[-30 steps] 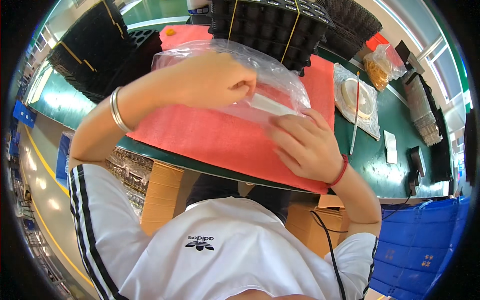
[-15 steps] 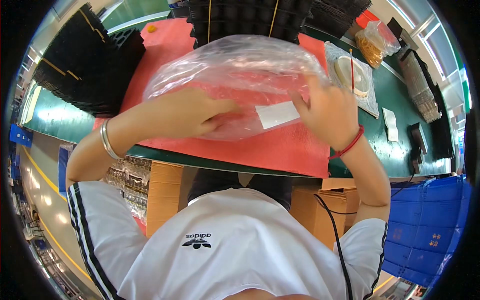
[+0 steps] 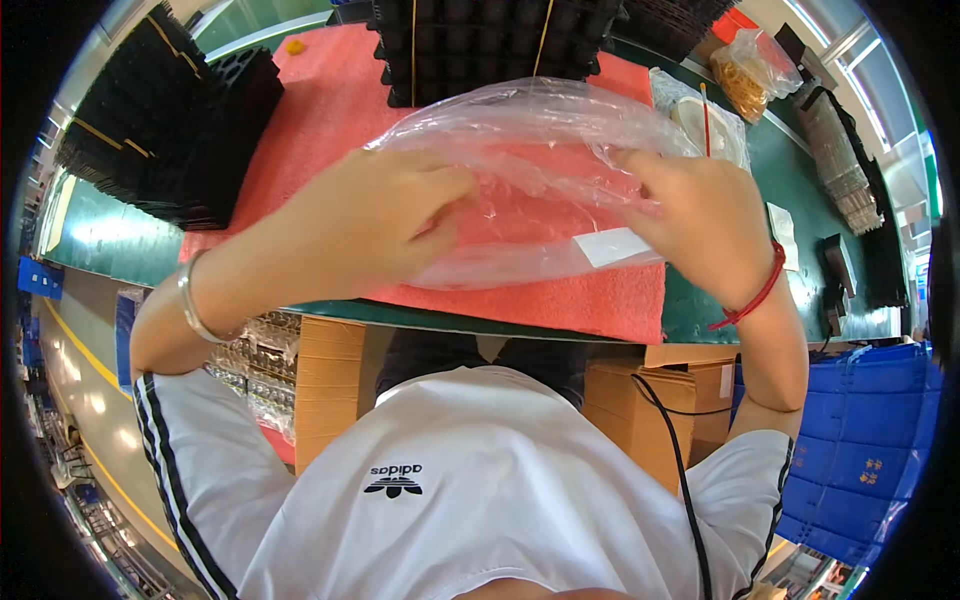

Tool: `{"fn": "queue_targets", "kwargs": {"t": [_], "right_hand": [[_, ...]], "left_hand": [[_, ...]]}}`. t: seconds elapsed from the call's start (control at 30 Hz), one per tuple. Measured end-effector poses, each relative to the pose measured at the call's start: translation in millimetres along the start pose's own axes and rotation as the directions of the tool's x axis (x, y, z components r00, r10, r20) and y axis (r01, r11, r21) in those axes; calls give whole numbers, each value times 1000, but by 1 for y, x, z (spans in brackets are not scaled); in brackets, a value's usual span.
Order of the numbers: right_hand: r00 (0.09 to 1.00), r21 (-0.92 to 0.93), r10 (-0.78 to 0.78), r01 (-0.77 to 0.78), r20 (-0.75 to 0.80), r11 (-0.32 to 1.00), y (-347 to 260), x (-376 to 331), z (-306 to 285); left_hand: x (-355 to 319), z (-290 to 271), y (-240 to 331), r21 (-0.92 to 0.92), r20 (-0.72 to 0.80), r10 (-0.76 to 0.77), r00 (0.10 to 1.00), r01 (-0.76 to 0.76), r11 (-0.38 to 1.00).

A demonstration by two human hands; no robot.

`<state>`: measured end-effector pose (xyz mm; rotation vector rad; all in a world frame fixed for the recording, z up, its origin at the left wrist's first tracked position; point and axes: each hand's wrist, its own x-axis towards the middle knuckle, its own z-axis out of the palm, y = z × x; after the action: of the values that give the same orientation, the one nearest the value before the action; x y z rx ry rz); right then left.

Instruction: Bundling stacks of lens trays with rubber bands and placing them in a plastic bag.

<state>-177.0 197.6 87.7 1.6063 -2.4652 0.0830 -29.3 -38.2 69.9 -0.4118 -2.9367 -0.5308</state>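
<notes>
left hand: my left hand (image 3: 375, 225) is centre-left of frame, forearm coming in from lower left, wrist bent, silver bangle (image 3: 192, 310) on the wrist. Fingers curled, grip pinched on the left edge of the clear plastic bag (image 3: 530, 170).
right hand: my right hand (image 3: 705, 225) is centre-right, forearm rising from lower right, elbow bent hard, red cord bracelet (image 3: 752, 300) on the wrist. Fingers point toward upper left, grip clamped on the bag's right edge.
bag: centre of frame, held up off the surface between both hands, stretched wide, crinkled, see-through. White label (image 3: 612, 246) on its lower right part, just beside my right palm.
surface: green surface (image 3: 800, 230) with a red mat (image 3: 330, 100) under the bag.
upper left: stack of black trays (image 3: 170, 130) with yellow straps, on the surface edge next to the mat.
top centre: second black tray stack (image 3: 480, 40) on the mat, behind the bag.
upper right: small bag of yellowish pieces (image 3: 745, 75), well apart from my hands.
lower right: blue crates (image 3: 860, 440) below the surface edge.
lower centre: cardboard boxes (image 3: 330, 375) under the surface.
</notes>
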Motion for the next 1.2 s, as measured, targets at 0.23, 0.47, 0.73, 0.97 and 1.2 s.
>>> {"fn": "queue_targets", "kwargs": {"t": [0.23,0.47,0.73,0.97,1.2], "right_hand": [[945,-42,-322,325,62,945,34,35,31],[982,-39,-102,109,156,993,43,24,22],[971,22,-7,1,240,1000,13,10,0],[931,125,-301,280,208,952,-18,-13,15],[852,267,-522,496,36,827,-25,-10,13]], "left_hand": [[15,55,-9,161,-136,109,985,-86,983],[3,25,-30,204,9,372,928,-366,908],[-21,-36,-33,405,166,-55,985,-17,914],[-19,-2,-17,410,-144,27,989,35,911],[-16,22,-28,284,15,17,1000,-21,959]]}}
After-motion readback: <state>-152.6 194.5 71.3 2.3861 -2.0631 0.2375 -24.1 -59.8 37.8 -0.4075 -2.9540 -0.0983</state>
